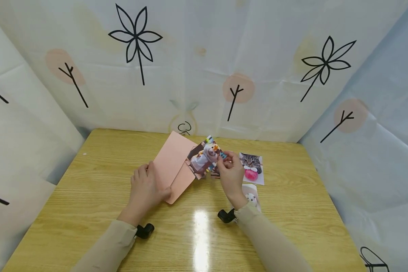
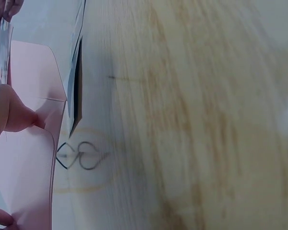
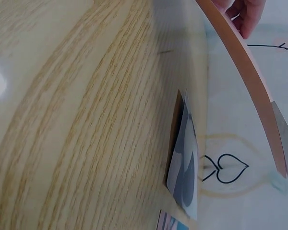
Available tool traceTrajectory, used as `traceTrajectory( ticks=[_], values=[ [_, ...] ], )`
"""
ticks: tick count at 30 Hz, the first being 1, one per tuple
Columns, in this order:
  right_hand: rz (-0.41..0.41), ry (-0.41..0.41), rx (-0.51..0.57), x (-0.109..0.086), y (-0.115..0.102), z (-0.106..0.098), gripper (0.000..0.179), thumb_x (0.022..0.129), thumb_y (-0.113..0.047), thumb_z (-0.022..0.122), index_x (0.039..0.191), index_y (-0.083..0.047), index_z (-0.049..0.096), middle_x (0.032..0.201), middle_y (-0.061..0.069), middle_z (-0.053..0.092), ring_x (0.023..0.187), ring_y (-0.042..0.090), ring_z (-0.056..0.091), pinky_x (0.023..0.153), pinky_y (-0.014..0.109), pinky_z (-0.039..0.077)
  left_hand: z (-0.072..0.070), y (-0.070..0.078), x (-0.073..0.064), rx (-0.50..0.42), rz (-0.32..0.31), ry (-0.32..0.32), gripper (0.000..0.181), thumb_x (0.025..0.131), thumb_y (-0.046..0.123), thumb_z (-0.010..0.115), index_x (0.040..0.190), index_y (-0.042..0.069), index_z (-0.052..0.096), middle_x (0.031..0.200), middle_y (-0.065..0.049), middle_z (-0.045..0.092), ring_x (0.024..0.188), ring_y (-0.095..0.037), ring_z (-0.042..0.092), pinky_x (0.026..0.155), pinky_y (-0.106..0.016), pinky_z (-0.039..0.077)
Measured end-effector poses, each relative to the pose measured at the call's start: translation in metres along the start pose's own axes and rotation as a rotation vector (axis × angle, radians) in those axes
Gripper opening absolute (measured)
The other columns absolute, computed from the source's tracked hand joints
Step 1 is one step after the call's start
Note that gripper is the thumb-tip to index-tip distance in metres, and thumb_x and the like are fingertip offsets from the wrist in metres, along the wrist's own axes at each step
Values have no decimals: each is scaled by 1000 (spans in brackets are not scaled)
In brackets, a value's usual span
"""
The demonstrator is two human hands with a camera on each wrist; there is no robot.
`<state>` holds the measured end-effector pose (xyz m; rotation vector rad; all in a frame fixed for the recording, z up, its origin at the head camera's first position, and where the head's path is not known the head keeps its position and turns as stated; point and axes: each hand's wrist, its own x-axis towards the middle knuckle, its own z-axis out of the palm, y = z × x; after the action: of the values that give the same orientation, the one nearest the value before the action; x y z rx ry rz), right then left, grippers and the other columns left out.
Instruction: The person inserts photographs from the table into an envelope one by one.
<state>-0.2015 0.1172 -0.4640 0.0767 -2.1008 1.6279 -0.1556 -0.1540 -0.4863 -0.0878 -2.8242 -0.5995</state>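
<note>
In the head view my left hand (image 1: 145, 190) grips a pink paper envelope (image 1: 173, 156), thumb on its near edge and fingers along its left side. The flap (image 1: 181, 185) is folded out towards the right. My right hand (image 1: 232, 173) pinches a photo print (image 1: 202, 158) of a white-hooded figure by its right edge. The print is tilted, and its left end overlaps the envelope's opening. From the left wrist, my thumb (image 2: 14, 112) presses on the envelope near the fold. The right wrist view shows the envelope (image 3: 249, 86) edge-on, raised above the table.
On the wooden table (image 1: 98, 170), a cat photo (image 1: 252, 168) lies right of my right hand. A print with a spotted white shape (image 1: 252, 194) is partly hidden under my right wrist. Another print (image 1: 215, 174) shows behind the held one. Patterned cloth (image 1: 190, 45) hangs behind the table.
</note>
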Motion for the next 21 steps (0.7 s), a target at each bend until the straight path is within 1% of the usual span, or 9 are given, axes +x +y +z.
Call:
traceTrajectory(
  ticks=[3, 6, 8, 11, 13, 18, 20, 21],
  values=[
    [3, -3, 24, -1, 0, 3, 23, 91, -12, 66, 113, -6, 64, 83, 9, 59, 59, 15, 59, 42, 22, 41, -1, -1, 0, 4, -1, 1, 110, 64, 50, 75, 142, -10, 27, 127, -31, 37, 115, -47, 34, 96, -57, 28],
    [33, -25, 59, -3, -2, 5, 23, 91, -10, 65, 113, -2, 64, 84, 13, 58, 60, 27, 61, 42, 21, 40, -1, -2, -1, 2, 0, 1, 110, 64, 52, 75, 142, -10, 27, 126, -31, 38, 114, -46, 35, 95, -57, 30],
    [55, -53, 77, -5, -11, 4, 23, 92, -7, 63, 114, 2, 63, 85, 16, 58, 66, 35, 63, 45, 21, 45, -1, -2, -1, -4, 4, 0, 111, 65, 53, 76, 142, -9, 27, 127, -31, 38, 113, -46, 35, 95, -57, 30],
    [76, -101, 84, -8, -25, 3, 24, 93, -3, 61, 115, 7, 61, 88, 19, 59, 73, 41, 65, 49, 24, 50, -1, -2, -2, -10, 8, -1, 110, 65, 53, 77, 141, -10, 28, 127, -31, 38, 113, -46, 36, 94, -57, 31],
    [75, -130, 74, -9, -34, 3, 24, 93, -1, 59, 115, 9, 60, 89, 20, 60, 75, 40, 65, 52, 26, 53, -2, -2, -2, -8, 8, -2, 110, 65, 54, 77, 141, -10, 29, 127, -31, 38, 113, -46, 36, 94, -57, 31],
    [68, -198, 42, -11, -42, 5, 24, 95, -4, 57, 116, 8, 61, 90, 21, 61, 73, 34, 67, 56, 32, 55, -5, -1, -2, -7, 5, -7, 109, 66, 53, 77, 141, -10, 29, 127, -32, 38, 113, -46, 36, 94, -58, 31],
    [76, -232, 32, -12, -43, 6, 25, 96, -5, 57, 118, 7, 61, 91, 21, 61, 74, 32, 67, 60, 38, 56, -6, -1, -2, -12, 5, -8, 109, 66, 53, 77, 141, -10, 28, 128, -31, 37, 114, -46, 36, 95, -58, 31],
    [80, -250, 25, -12, -44, 6, 25, 96, -6, 57, 118, 6, 61, 92, 21, 62, 75, 33, 67, 61, 41, 55, -6, -1, -2, -13, 7, -4, 110, 66, 53, 77, 141, -10, 28, 127, -31, 38, 114, -46, 36, 95, -58, 31]
  ],
)
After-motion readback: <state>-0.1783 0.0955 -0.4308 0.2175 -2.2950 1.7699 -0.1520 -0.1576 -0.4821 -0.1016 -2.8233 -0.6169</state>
